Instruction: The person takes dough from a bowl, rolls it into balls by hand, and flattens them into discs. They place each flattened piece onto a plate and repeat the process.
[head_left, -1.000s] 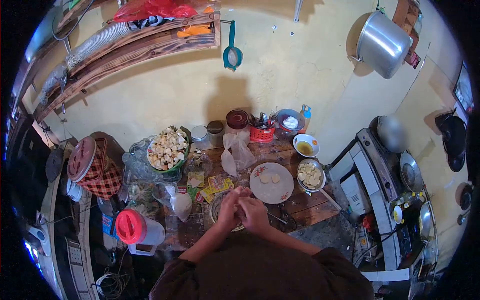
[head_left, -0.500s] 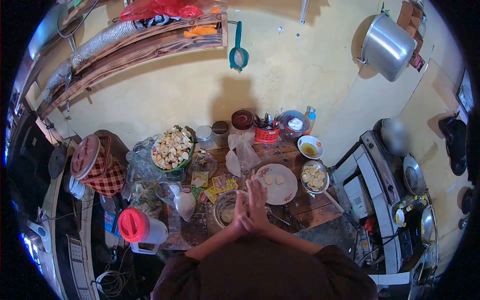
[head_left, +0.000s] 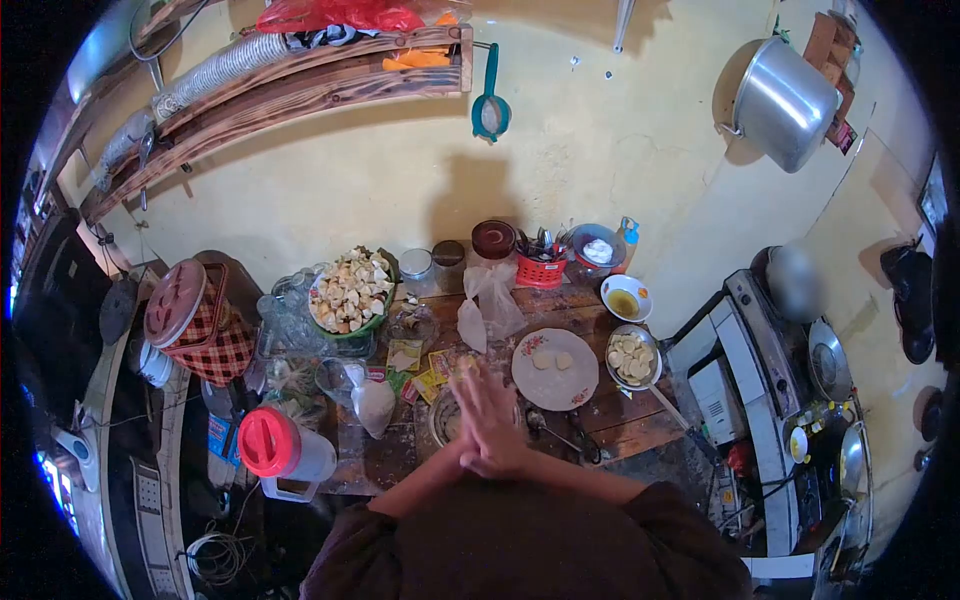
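My left hand [head_left: 458, 440] and my right hand [head_left: 488, 425] are pressed palm to palm, fingers stretched forward, above a metal bowl [head_left: 436, 425] whose contents are mostly hidden by them. Whether anything lies between the palms cannot be seen. To the right, a white floral plate [head_left: 558, 388] bears two flat pale dough discs [head_left: 552, 360]. A pan [head_left: 632, 357] of pale pieces sits beyond it, with a small bowl of yellow liquid [head_left: 625, 302] behind. Yellow packets [head_left: 430, 382] and a bag of white powder [head_left: 374, 406] lie left of the bowl.
A basin of cut pieces [head_left: 350, 292], jars [head_left: 416, 266] and a red cutlery basket [head_left: 541, 272] line the table's back. A red-lidded jug [head_left: 285, 448] stands front left. On the right is a stove [head_left: 760, 340]; a shelf [head_left: 320, 90] hangs above.
My joined hands have shifted a little left and now cover more of the metal bowl. The camera view has moved slightly. The two discs remain on the plate.
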